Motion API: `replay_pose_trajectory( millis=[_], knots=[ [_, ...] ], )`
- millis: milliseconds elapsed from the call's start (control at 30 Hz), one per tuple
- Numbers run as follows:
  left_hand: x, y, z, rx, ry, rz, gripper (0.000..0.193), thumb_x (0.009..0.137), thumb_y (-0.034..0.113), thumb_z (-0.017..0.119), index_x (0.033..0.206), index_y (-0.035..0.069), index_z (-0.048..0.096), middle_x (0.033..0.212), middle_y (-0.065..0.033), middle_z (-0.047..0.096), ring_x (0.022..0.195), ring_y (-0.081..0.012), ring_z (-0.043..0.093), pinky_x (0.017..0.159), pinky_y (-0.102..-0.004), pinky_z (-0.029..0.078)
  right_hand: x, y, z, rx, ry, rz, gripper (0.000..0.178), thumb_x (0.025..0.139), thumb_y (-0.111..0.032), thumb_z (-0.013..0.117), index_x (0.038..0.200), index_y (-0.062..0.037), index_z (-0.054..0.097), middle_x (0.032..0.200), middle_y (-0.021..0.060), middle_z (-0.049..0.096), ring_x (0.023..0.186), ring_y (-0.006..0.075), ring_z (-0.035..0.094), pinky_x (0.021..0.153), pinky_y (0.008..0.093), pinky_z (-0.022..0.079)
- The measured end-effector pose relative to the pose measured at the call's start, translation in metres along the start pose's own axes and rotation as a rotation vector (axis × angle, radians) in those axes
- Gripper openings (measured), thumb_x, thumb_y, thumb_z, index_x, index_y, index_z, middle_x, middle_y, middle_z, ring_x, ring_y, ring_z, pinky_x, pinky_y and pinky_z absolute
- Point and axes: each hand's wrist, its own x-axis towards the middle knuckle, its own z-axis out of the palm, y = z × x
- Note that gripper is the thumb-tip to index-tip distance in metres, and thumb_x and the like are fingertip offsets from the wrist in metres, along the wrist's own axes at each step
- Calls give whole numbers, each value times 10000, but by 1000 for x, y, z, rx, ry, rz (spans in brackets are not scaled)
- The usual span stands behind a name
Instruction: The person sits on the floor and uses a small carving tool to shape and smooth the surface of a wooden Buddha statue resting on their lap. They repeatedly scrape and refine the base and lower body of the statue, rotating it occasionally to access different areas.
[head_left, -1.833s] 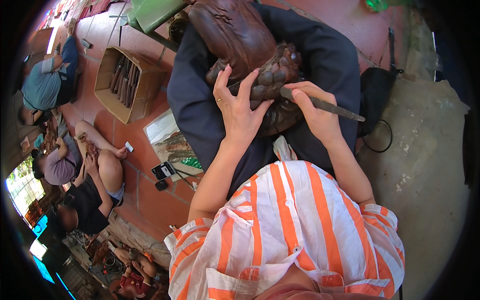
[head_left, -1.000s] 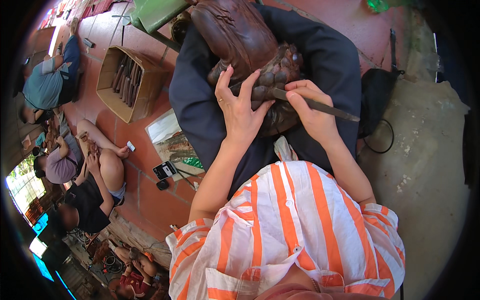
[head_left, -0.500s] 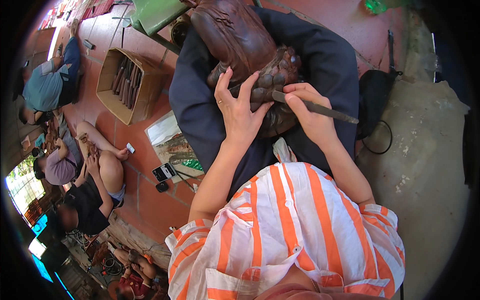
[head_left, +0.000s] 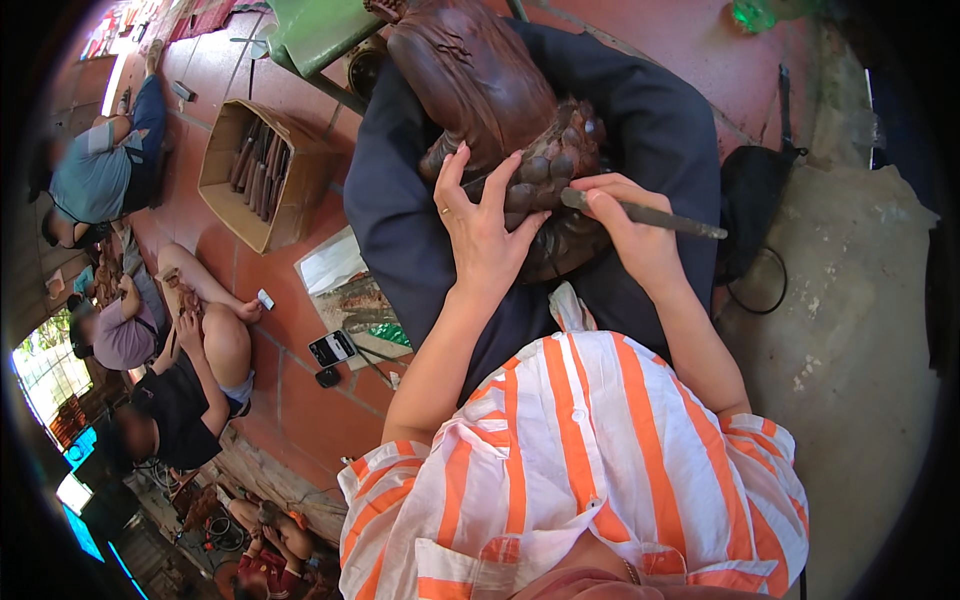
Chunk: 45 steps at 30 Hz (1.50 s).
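Observation:
A dark brown wooden carving (head_left: 475, 75) rests in my lap between my legs. It has a smooth draped body and a cluster of rounded bumps at its near right side. My left hand (head_left: 482, 235) lies on the carving with fingers spread, the thumb pointing toward the bumps. My right hand (head_left: 635, 230) pinches a flat, narrow grey file (head_left: 672, 219) between thumb and fingers. The file's blunt left end is at the bumps, close to my left thumb; whether it touches the wood I cannot tell. Its other end sticks out to the right.
A cardboard box (head_left: 315, 165) of wooden-handled tools stands on the tiled floor at left. Nearer me are a phone (head_left: 332, 348) and a sheet (head_left: 350, 285). A green chair (head_left: 320, 35) is beyond the carving; a black bag (head_left: 750, 200) lies right. Several people sit at left.
My right hand has slid the file slightly to the right along the bumps. My left hand keeps its place on the carving. The whole view has shifted slightly.

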Motion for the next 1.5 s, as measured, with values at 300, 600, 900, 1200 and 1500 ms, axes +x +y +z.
replay_pose_trajectory(
  millis=[300,600,900,1200,1500],
  knots=[
    [1,0,-1,-1,5,-7,764,630,119,905,1323,191,592,1466,-211,300,1364,-406,322,1118,-476,313,0,1,1,-128,-44,-117,168,912,-74,647,969,72,705,1037,115,671,908,165,644,813,278,498],
    [0,-3,2,-44,33,18,768,620,125,902,1321,169,588,1469,-216,315,1388,-425,298,1133,-494,284,0,6,5,-218,-21,-169,169,897,-75,661,955,77,708,1055,121,660,939,180,638,818,281,495],
    [2,-1,1,-12,27,30,758,634,129,907,1321,179,590,1460,-208,300,1360,-405,330,1118,-473,311,-1,7,6,-297,7,-235,161,905,-67,652,964,72,706,1088,132,665,939,171,643,822,270,498],
    [0,-3,1,-32,20,25,772,620,138,907,1321,167,585,1465,-215,306,1382,-415,299,1123,-486,290,-6,5,-6,-155,46,-190,164,914,-71,655,994,64,702,1024,128,699,925,182,660,804,279,509],
    [1,-1,-2,-13,1,6,755,638,117,901,1322,185,590,1469,-205,291,1361,-407,319,1116,-484,316,-5,1,11,-223,36,-75,181,886,-121,702,960,44,717,1046,159,664,956,227,651,829,310,504]
  ],
)
